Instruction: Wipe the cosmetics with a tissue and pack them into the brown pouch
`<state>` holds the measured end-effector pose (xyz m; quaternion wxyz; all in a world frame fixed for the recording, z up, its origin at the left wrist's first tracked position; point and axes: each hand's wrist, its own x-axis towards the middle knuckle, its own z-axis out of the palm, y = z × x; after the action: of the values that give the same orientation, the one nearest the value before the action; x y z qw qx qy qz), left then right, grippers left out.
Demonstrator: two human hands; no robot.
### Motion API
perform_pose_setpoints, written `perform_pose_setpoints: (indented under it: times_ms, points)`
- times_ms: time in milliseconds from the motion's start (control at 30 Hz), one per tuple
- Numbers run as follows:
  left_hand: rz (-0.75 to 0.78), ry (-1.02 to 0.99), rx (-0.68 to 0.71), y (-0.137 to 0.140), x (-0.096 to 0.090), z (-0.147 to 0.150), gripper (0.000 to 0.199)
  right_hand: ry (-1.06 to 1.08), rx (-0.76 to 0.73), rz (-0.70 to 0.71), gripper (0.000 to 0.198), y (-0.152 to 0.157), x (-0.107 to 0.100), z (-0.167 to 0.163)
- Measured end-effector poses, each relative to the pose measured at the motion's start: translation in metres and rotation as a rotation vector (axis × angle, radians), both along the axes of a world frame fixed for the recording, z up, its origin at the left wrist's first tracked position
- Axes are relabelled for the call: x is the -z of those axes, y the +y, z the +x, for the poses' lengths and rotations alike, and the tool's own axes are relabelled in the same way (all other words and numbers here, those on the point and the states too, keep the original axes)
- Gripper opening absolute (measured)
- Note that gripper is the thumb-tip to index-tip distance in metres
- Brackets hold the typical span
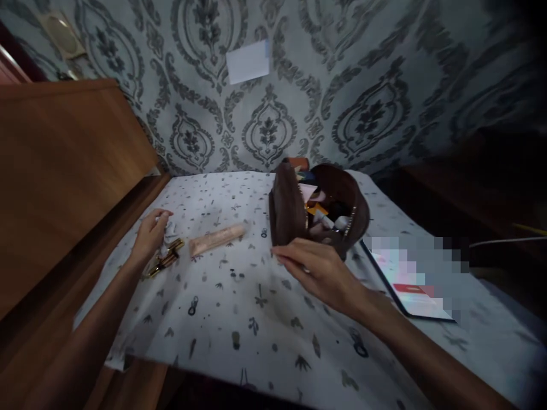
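Observation:
At the left of the cloth, my left hand (150, 230) has its fingers curled together; what they hold, if anything, is hidden. Just below and right of it lie several gold and dark cosmetic tubes (166, 261), beside a small whitish item (170, 230). A peach-coloured squeeze tube (217, 239) lies flat between my hands. My right hand (314, 265) is closed, its fingertips pressed together just in front of the brown zip bag (287, 208). This bag stands unzipped, with a pink item, a yellow packet (317, 209) and white-capped containers inside.
A tablet (410, 285) with a lit, partly blurred screen lies right of the bag. An orange-brown item (299, 163) stands behind the bag. A wooden panel (72, 165) borders the left side. Patterned wallpaper with a white card (248, 61) rises at the back.

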<state>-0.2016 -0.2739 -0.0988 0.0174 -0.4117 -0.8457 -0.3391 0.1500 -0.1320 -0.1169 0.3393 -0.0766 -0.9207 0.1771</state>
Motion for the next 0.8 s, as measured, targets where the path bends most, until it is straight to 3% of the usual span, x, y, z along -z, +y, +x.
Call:
perform_pose_setpoints:
  times_ms: [167, 400, 533, 667, 800]
  points:
    - [-0.168, 0.177, 0.043, -0.027, 0.026, -0.021, 0.045, -0.154, -0.092, -0.170, 0.026, -0.025, 0.029, -0.037]
    - [-0.376, 0.137, 0.184, -0.044, 0.057, -0.037, 0.052, -0.328, -0.116, -0.370, 0.023, -0.058, 0.039, -0.079]
    - [-0.442, 0.062, 0.257, -0.037, 0.057, -0.047, 0.053, -0.377, -0.136, -0.452, 0.023, -0.073, 0.043, -0.101]
    - [-0.476, -0.028, 0.423, -0.027, 0.051, -0.061, 0.048, -0.377, -0.136, -0.508, 0.024, -0.086, 0.045, -0.110]
    - [-0.445, -0.025, 0.470, -0.023, 0.039, -0.067, 0.041, -0.310, -0.115, -0.684, 0.025, -0.093, 0.050, -0.106]
